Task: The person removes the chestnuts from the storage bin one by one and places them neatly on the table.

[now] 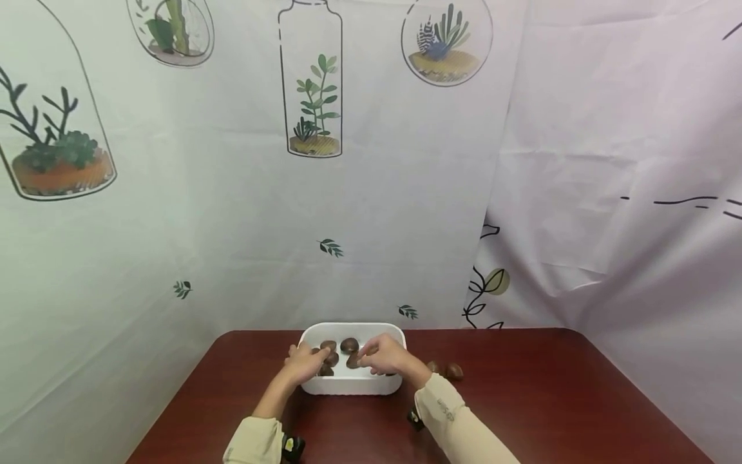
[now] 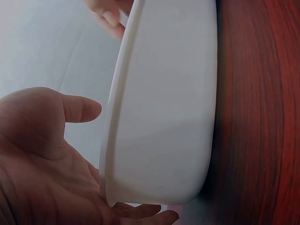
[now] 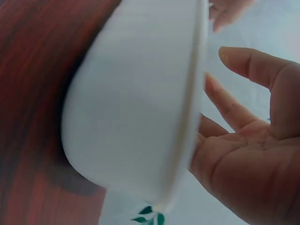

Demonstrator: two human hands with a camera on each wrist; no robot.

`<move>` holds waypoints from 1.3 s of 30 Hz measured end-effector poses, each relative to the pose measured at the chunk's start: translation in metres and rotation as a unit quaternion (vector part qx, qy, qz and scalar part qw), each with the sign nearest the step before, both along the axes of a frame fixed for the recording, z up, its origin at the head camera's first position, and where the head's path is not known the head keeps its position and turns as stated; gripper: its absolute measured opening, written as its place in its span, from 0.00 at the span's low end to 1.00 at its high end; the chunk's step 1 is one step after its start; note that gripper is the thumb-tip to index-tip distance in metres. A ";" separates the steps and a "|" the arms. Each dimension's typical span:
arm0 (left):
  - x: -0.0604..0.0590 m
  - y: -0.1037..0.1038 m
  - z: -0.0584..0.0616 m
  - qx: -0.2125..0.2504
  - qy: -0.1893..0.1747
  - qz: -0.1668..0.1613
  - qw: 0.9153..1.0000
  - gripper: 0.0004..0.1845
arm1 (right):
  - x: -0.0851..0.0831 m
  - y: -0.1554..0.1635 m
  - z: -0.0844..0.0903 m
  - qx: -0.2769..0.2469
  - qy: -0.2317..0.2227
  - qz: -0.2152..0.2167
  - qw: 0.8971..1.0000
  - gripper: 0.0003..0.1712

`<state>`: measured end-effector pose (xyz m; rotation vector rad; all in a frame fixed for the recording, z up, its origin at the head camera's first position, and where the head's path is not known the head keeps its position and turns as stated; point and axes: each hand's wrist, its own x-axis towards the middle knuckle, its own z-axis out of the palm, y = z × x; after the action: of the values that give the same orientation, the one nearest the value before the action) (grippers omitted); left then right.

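Observation:
A white rectangular tub (image 1: 351, 385) with rounded corners stands on the table and holds several glossy brown, chestnut-like pieces. My left hand (image 1: 303, 365) holds the tub's left side, with fingers along the outside and the thumb reaching over the rim. In the left wrist view those fingers (image 2: 145, 211) lie against the end wall. Over the tub's right half is my right hand (image 1: 385, 356), fingers pointing inward and tips right at one brown piece (image 1: 353, 360). Thumb and forefinger stand apart in the right wrist view, where the tub wall (image 3: 131, 103) hides what lies inside.
Two more brown pieces (image 1: 454, 372) sit on the dark red table (image 1: 522, 386), beside the right wrist. A pale curtain with plant drawings (image 1: 232, 193) hangs close behind the table's far edge. Black wrist cameras (image 1: 292, 447) sit below the sleeves.

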<state>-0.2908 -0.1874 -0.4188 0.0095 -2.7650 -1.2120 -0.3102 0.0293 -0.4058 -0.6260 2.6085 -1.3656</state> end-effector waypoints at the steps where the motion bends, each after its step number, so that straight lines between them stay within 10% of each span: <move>1: 0.000 0.000 0.000 0.002 0.000 -0.001 1.000 0.30 | 0.000 -0.002 -0.001 0.004 -0.003 0.001 1.000 0.09; 26: 0.002 0.001 0.002 -0.005 -0.002 0.007 1.000 0.32 | -0.009 -0.002 -0.005 0.165 0.066 0.062 0.982 0.08; 39: 0.001 0.000 0.003 -0.041 -0.007 -0.010 0.999 0.24 | -0.012 -0.003 0.000 0.210 -0.017 0.135 0.968 0.26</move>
<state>-0.2901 -0.1872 -0.4155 -0.0166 -2.8298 -1.1067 -0.3225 0.0268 -0.4053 -0.8359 2.5478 -0.7082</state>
